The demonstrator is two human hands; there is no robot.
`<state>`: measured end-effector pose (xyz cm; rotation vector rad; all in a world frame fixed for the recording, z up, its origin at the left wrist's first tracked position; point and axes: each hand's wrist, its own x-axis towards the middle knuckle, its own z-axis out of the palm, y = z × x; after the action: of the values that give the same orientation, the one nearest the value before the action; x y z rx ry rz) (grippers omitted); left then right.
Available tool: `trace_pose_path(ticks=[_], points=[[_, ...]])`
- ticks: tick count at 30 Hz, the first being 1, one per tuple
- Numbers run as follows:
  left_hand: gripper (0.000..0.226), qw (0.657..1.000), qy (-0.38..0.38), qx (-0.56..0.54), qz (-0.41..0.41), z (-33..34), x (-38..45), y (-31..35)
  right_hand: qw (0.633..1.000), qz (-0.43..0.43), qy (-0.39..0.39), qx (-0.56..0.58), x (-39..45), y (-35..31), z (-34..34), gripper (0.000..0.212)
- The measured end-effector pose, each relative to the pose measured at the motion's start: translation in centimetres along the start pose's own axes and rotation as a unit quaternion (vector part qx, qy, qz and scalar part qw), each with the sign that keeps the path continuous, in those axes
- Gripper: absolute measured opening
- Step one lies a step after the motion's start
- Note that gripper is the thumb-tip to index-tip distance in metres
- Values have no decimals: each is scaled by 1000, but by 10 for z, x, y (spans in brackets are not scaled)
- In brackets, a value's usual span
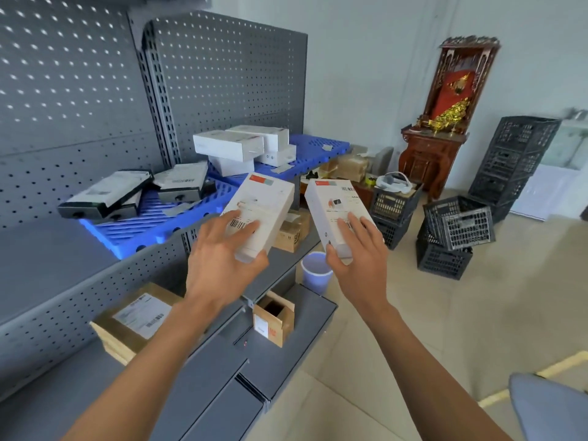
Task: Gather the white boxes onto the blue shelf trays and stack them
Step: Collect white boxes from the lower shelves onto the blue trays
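White boxes in both hands, short of the blue trays.

The left hand (222, 249) clamps one white box (261, 214), the right hand (356, 249) another (337, 214), fingers spread on top, thumbs at the near ends. Both long axes point to 12 o'clock. The white stack (241, 148) on the far blue tray (318, 148) lies at 12 o'clock, nearer the left hand.

Two white boxes (264, 214) are held, one per hand. About four more are stacked on the far blue tray (321, 148). Two blue trays, three dark-edged boxes (105, 194) and four black crates (458, 224) are counted.
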<state>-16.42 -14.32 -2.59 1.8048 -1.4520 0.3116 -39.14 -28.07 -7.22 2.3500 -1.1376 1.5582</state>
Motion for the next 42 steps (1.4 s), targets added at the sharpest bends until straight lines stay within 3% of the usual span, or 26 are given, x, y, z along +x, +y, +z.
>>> trace_pose_path(ticks=[10,24,33,42], points=[[63,1000,15,-20,2,7,79,-6,1000,5,-21,16,69,9,43,54],[56,994,94,45,-14,33,176,-4,993,-39,3,111,184,44,117,56],[57,989,92,78,-83,39,229,-20,987,-100,-26,122,234,58,173,50],[52,985,65,70,-145,45,289,-56,989,-90,-65,102,270,49,216,52]])
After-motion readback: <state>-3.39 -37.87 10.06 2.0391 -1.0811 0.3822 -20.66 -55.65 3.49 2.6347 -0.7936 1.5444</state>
